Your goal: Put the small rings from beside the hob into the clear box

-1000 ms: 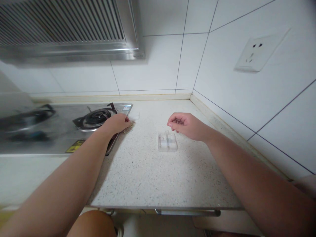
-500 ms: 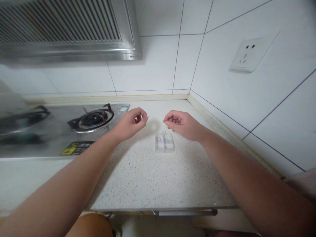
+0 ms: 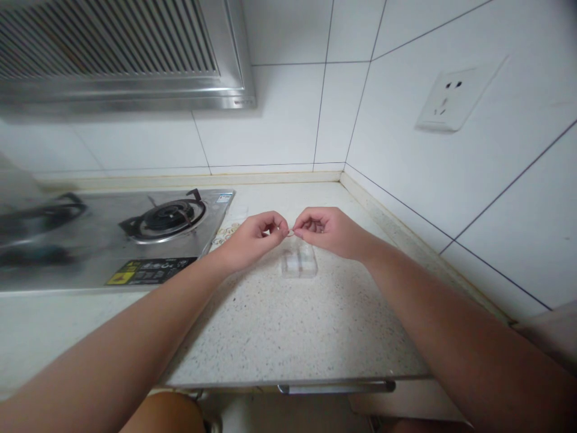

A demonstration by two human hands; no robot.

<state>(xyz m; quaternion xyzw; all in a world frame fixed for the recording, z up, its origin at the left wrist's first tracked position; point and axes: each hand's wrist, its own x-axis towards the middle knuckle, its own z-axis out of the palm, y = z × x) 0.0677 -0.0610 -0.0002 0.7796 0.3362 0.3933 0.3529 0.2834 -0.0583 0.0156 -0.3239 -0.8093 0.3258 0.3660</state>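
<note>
A small thin ring shows between my two hands, held above the counter. My left hand pinches its left side with thumb and forefinger. From the right, the fingertips of my right hand are closed on the ring too. Just below and partly behind my right hand lies a clear plastic box with compartments; what is inside is too blurred to name. Several gold-coloured rings lie on the counter to the left of my left hand, beside the stove edge.
The speckled countertop runs to a front edge with a drawer handle below. At left is a gas stove under a range hood. Tiled walls meet in the corner behind, with a socket at right.
My hands have come together, the left moving right and slightly down. The right fingers have closed on the ring. Gold-coloured rings once hidden behind my left hand now show.
</note>
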